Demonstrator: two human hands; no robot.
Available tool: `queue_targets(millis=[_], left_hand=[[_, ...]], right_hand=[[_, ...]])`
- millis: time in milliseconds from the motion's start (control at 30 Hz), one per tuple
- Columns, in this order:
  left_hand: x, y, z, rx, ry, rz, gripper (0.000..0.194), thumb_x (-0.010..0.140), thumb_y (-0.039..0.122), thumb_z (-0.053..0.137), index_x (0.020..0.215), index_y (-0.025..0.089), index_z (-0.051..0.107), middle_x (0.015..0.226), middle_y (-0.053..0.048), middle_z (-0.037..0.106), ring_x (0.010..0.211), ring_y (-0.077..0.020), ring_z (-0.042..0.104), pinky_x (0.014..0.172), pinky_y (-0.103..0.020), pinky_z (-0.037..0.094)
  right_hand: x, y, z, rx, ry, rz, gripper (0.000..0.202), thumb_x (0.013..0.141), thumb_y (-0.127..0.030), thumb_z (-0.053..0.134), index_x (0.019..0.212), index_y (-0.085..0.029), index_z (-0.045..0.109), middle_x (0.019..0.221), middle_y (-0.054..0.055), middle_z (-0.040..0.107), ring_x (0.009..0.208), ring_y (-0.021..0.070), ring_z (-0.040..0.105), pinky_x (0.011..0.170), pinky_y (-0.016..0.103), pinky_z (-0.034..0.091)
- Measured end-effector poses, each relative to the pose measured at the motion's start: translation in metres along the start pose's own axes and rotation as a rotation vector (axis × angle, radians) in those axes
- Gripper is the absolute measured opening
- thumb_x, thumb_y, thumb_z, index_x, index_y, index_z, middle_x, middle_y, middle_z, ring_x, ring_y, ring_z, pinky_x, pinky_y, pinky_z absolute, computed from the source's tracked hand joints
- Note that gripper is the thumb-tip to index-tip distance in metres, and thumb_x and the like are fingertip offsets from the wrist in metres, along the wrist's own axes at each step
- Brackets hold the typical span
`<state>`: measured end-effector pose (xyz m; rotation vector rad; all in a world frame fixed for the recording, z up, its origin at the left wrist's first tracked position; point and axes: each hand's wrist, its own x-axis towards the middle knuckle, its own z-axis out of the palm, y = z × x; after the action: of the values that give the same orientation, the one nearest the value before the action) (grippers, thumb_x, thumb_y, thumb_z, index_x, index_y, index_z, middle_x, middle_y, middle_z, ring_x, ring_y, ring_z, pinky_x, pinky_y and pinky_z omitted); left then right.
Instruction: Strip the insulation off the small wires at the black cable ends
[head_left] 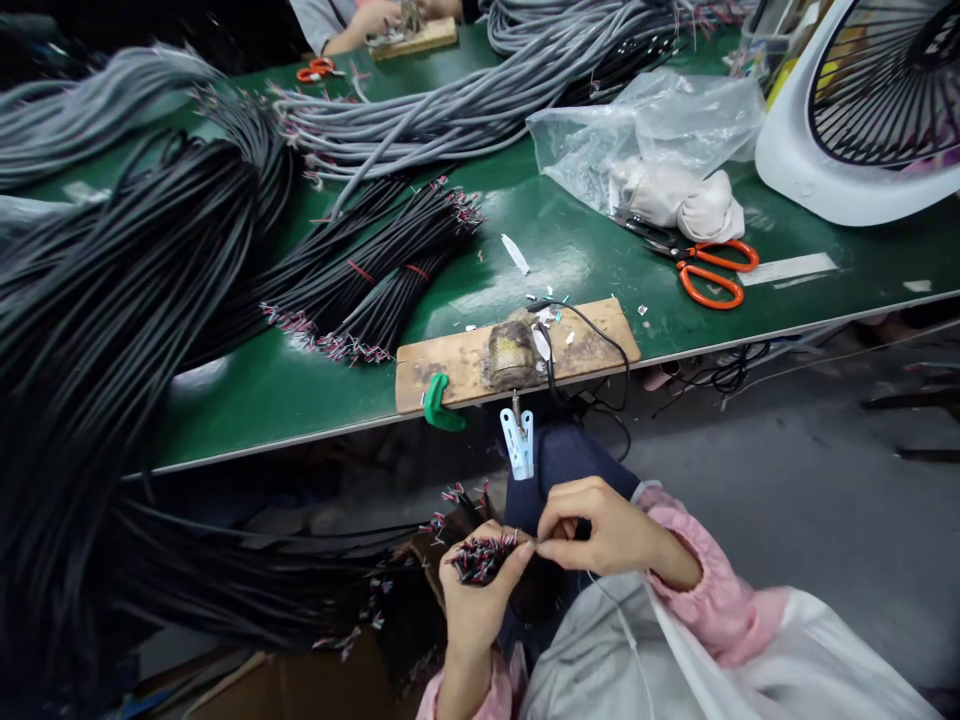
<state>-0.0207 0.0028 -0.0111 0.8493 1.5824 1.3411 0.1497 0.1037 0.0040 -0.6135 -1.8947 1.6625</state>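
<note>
My left hand is wrapped round a bundle of black cables, whose red, white and black wire ends point up. Beside it, my right hand pinches thumb and finger together at the left thumb's tip; whatever is between them is too small to make out. Just beyond the hands, a light blue clothes peg hangs from a metal tip at the table edge. That tip comes out of a worn, roundish block on a wooden board. A green clamp grips the board's front edge.
Black cables spill over the table's left edge. Tied black bundles and grey cables lie on the green table. Orange-handled scissors, a plastic bag and a white fan stand right. Another person's hand is opposite.
</note>
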Motion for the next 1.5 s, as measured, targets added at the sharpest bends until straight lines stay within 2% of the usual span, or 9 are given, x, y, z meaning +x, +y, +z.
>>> queue_targets(millis=[167, 267, 333, 433, 533, 767, 1000, 1233, 1500], left_hand=[[-0.003, 0.003, 0.005, 0.064, 0.108, -0.054, 0.014, 0.07, 0.023, 0.085, 0.066, 0.017, 0.073, 0.064, -0.003, 0.075, 0.06, -0.0198, 0.072, 0.062, -0.028, 0.058], [-0.004, 0.006, 0.006, 0.108, 0.102, -0.05, 0.02, 0.069, 0.027, 0.086, 0.064, 0.017, 0.07, 0.055, 0.0, 0.07, 0.05, -0.0173, 0.067, 0.054, -0.026, 0.056], [-0.006, 0.008, 0.007, 0.14, 0.081, -0.027, 0.022, 0.07, 0.027, 0.085, 0.062, 0.017, 0.068, 0.05, 0.002, 0.065, 0.044, -0.0144, 0.061, 0.049, -0.024, 0.052], [-0.007, 0.01, 0.006, 0.185, 0.075, 0.025, 0.022, 0.069, 0.024, 0.085, 0.059, 0.018, 0.066, 0.051, 0.003, 0.063, 0.045, -0.0129, 0.058, 0.047, -0.023, 0.05], [-0.007, 0.009, 0.005, 0.179, 0.065, 0.043, 0.022, 0.069, 0.024, 0.085, 0.059, 0.018, 0.066, 0.049, 0.004, 0.061, 0.041, -0.0119, 0.055, 0.042, -0.021, 0.046], [-0.011, 0.007, 0.001, 0.087, 0.01, -0.016, 0.02, 0.07, 0.022, 0.085, 0.063, 0.017, 0.067, 0.054, 0.003, 0.063, 0.045, -0.0125, 0.059, 0.047, -0.022, 0.049], [-0.007, 0.007, 0.004, 0.046, 0.042, 0.084, 0.02, 0.074, 0.022, 0.084, 0.067, 0.018, 0.067, 0.071, -0.002, 0.073, 0.068, -0.0181, 0.07, 0.067, -0.027, 0.058], [-0.016, 0.012, 0.013, 0.015, -0.02, -0.003, 0.03, 0.078, 0.035, 0.083, 0.065, 0.018, 0.062, 0.055, 0.005, 0.057, 0.04, -0.0101, 0.054, 0.043, -0.021, 0.044], [-0.017, 0.018, 0.02, 0.12, -0.001, 0.093, 0.02, 0.08, 0.028, 0.079, 0.068, 0.018, 0.067, 0.057, 0.004, 0.06, 0.046, -0.0109, 0.055, 0.048, -0.021, 0.045]], right_hand=[[-0.011, 0.012, 0.003, -0.169, -0.431, -0.011, 0.003, 0.081, -0.017, 0.08, 0.08, -0.016, 0.077, 0.067, -0.001, 0.069, 0.061, 0.0111, 0.062, 0.063, 0.019, 0.045], [-0.017, 0.015, 0.011, -0.262, -0.564, 0.026, 0.004, 0.079, -0.017, 0.082, 0.081, -0.019, 0.079, 0.063, -0.004, 0.069, 0.058, 0.0105, 0.061, 0.058, 0.018, 0.042], [-0.019, 0.014, 0.017, -0.225, -0.486, 0.035, 0.002, 0.081, -0.019, 0.08, 0.08, -0.02, 0.079, 0.06, -0.005, 0.067, 0.054, 0.0099, 0.058, 0.055, 0.019, 0.04], [-0.018, 0.01, 0.02, -0.077, -0.165, 0.071, 0.01, 0.086, -0.022, 0.075, 0.079, -0.016, 0.078, 0.06, -0.002, 0.064, 0.051, 0.0093, 0.052, 0.051, 0.019, 0.038], [-0.015, 0.006, 0.019, 0.016, 0.076, 0.115, 0.01, 0.079, -0.023, 0.079, 0.078, -0.014, 0.076, 0.058, -0.003, 0.059, 0.048, 0.0084, 0.045, 0.048, 0.019, 0.035], [-0.014, 0.009, 0.018, 0.186, 0.11, 0.097, 0.012, 0.077, -0.017, 0.069, 0.086, -0.012, 0.076, 0.068, -0.001, 0.061, 0.053, 0.0084, 0.048, 0.051, 0.02, 0.039], [-0.011, 0.008, 0.018, 0.214, 0.153, 0.216, 0.019, 0.082, -0.03, 0.074, 0.084, -0.012, 0.075, 0.065, -0.002, 0.058, 0.052, 0.0069, 0.043, 0.047, 0.018, 0.035], [-0.013, 0.007, 0.018, 0.283, 0.149, 0.229, 0.026, 0.082, -0.037, 0.077, 0.084, -0.011, 0.074, 0.062, -0.003, 0.054, 0.05, 0.0066, 0.04, 0.045, 0.018, 0.031], [-0.012, 0.005, 0.028, 0.142, 0.31, 0.08, 0.023, 0.088, -0.034, 0.071, 0.075, -0.014, 0.072, 0.068, 0.0, 0.057, 0.057, 0.0104, 0.047, 0.053, 0.023, 0.036]])
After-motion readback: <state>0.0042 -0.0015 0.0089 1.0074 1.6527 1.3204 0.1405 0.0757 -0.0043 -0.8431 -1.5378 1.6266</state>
